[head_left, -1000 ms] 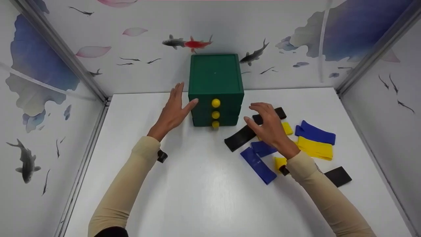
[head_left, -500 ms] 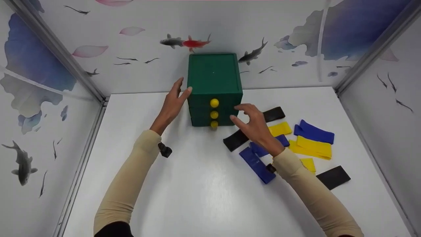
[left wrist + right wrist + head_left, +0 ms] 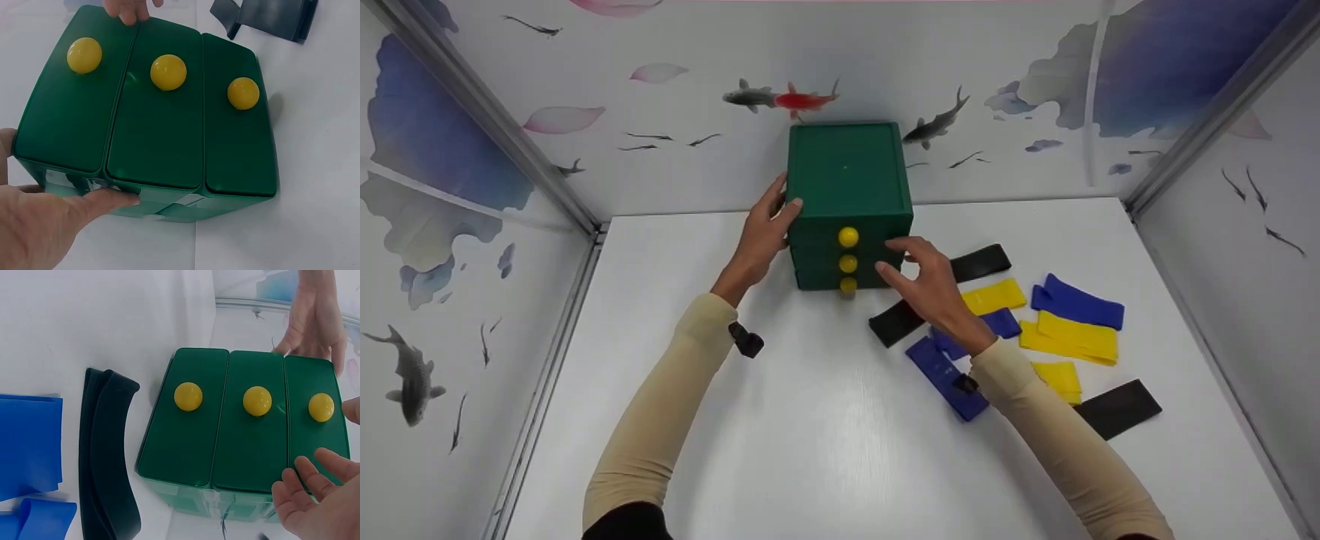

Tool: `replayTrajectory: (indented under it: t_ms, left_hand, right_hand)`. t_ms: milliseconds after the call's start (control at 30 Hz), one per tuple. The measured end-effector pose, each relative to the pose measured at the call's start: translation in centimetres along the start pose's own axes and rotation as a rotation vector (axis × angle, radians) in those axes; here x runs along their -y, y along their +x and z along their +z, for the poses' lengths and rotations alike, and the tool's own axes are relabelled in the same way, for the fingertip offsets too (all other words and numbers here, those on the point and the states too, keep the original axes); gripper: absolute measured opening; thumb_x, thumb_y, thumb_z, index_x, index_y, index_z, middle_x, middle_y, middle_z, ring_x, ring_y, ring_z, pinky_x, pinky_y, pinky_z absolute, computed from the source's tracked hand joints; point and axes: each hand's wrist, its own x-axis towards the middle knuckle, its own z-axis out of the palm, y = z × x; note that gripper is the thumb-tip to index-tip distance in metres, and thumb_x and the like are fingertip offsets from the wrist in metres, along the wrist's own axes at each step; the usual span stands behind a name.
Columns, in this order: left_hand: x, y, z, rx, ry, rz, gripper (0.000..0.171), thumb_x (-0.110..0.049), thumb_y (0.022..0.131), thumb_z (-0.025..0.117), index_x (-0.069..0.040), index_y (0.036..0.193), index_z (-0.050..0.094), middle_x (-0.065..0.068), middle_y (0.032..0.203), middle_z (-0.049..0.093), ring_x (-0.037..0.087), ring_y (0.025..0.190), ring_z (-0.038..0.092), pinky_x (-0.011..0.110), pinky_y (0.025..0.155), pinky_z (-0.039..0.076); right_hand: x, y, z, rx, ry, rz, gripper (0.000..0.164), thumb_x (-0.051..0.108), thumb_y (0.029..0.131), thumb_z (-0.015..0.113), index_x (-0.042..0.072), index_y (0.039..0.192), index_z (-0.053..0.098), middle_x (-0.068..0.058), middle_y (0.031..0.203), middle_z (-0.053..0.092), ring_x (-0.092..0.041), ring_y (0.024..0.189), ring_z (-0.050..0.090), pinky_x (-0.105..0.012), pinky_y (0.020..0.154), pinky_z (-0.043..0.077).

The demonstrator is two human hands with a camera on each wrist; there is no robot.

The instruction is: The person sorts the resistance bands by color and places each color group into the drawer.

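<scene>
Left hand (image 3: 757, 236) had just come against the green drawer box (image 3: 846, 169), seemingly steadying it; right hand (image 3: 926, 281), thumb and fingers apart, neared its front.

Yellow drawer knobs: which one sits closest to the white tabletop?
The bottom knob, on the lowest drawer; the middle knob and top knob both sit higher.
</scene>
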Motion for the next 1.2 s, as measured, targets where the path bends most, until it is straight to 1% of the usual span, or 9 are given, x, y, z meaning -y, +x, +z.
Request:
replayTrajectory:
  t_ms: [133, 300, 433, 567, 733, 867, 967, 1067, 1200]
  left_hand:
    - [0.0, -0.2, 0.2, 0.001, 0.008, 0.011, 0.074, -0.047, 0.116, 0.056, -0.031, 0.178, 0.021, 0.007, 0.182, 0.025, 0.032, 0.164, 0.034, 0.068, 0.12, 0.043]
    - [0.1, -0.4, 0.4, 0.004, 0.021, 0.027, 0.074, -0.049, 0.115, 0.057, -0.033, 0.178, 0.021, 0.006, 0.182, 0.025, 0.031, 0.165, 0.032, 0.069, 0.119, 0.042]
    - [0.2, -0.6, 0.4, -0.007, 0.018, 0.036, 0.073, -0.048, 0.115, 0.057, -0.033, 0.178, 0.021, 0.007, 0.182, 0.025, 0.032, 0.165, 0.032, 0.069, 0.12, 0.042]
    - [0.1, -0.6, 0.6, -0.008, 0.011, 0.039, 0.073, -0.047, 0.115, 0.057, -0.034, 0.178, 0.022, 0.008, 0.183, 0.023, 0.033, 0.166, 0.031, 0.07, 0.12, 0.041]
    - [0.1, -0.6, 0.5, 0.005, 0.003, 0.033, 0.075, -0.047, 0.114, 0.059, -0.035, 0.178, 0.022, 0.008, 0.183, 0.022, 0.035, 0.166, 0.029, 0.073, 0.118, 0.041]
    - [0.2, -0.6, 0.2, 0.021, -0.006, 0.021, 0.075, -0.046, 0.113, 0.062, -0.038, 0.177, 0.023, 0.007, 0.183, 0.021, 0.035, 0.166, 0.029, 0.073, 0.117, 0.042]
    - [0.3, -0.6, 0.0, 0.035, -0.005, 0.022, 0.075, -0.047, 0.113, 0.063, -0.04, 0.177, 0.025, 0.006, 0.183, 0.022, 0.035, 0.165, 0.031, 0.071, 0.118, 0.043]
    - [0.3, -0.5, -0.1, 0.047, 0.003, 0.031, 0.074, -0.048, 0.112, 0.063, -0.041, 0.176, 0.026, 0.005, 0.183, 0.022, 0.035, 0.165, 0.032, 0.071, 0.118, 0.043]
    - [0.3, -0.3, -0.1, 0.058, 0.008, 0.037, 0.073, -0.048, 0.113, 0.063, -0.043, 0.175, 0.026, 0.005, 0.183, 0.023, 0.034, 0.164, 0.034, 0.07, 0.118, 0.043]
  right_hand:
    - [-0.2, 0.2, -0.3, 0.005, 0.009, 0.027, 0.048, 0.029, 0.108, 0.074, 0.001, 0.146, 0.065, -0.017, 0.146, 0.066, -0.034, 0.136, 0.06, -0.052, 0.119, 0.048]
    - [-0.2, 0.3, -0.2, -0.012, 0.034, 0.036, 0.048, 0.029, 0.108, 0.074, 0.002, 0.146, 0.065, -0.016, 0.146, 0.065, -0.033, 0.136, 0.06, -0.054, 0.12, 0.047]
    - [0.1, 0.4, 0.3, -0.022, 0.032, 0.032, 0.047, 0.028, 0.108, 0.074, 0.0, 0.145, 0.065, -0.017, 0.145, 0.066, -0.036, 0.134, 0.061, -0.054, 0.117, 0.049]
    - [0.5, 0.6, 0.9, -0.03, 0.043, 0.033, 0.044, 0.027, 0.108, 0.074, 0.0, 0.142, 0.067, -0.017, 0.141, 0.068, -0.035, 0.129, 0.063, -0.052, 0.114, 0.052]
    - [1.1, 1.0, 1.8, -0.02, 0.106, 0.063, 0.042, 0.027, 0.109, 0.073, 0.002, 0.142, 0.067, -0.014, 0.136, 0.07, -0.029, 0.121, 0.067, -0.047, 0.11, 0.055]
    - [1.7, 1.5, 2.6, -0.01, 0.138, 0.099, 0.042, 0.029, 0.109, 0.073, 0.003, 0.141, 0.067, -0.01, 0.131, 0.073, -0.025, 0.115, 0.07, -0.043, 0.106, 0.058]
    - [2.1, 1.8, 3.1, -0.015, 0.157, 0.106, 0.041, 0.028, 0.109, 0.073, 0.002, 0.14, 0.067, -0.011, 0.127, 0.074, -0.025, 0.112, 0.071, -0.042, 0.104, 0.06]
    - [2.5, 2.2, 3.5, -0.045, 0.171, 0.116, 0.037, 0.027, 0.109, 0.073, 0.001, 0.135, 0.069, -0.011, 0.123, 0.076, -0.025, 0.108, 0.073, -0.041, 0.101, 0.062]
    - [3.0, 2.8, 3.8, -0.1, 0.189, 0.144, 0.032, 0.026, 0.109, 0.073, 0.001, 0.128, 0.072, -0.011, 0.115, 0.078, -0.026, 0.097, 0.075, -0.041, 0.093, 0.065]
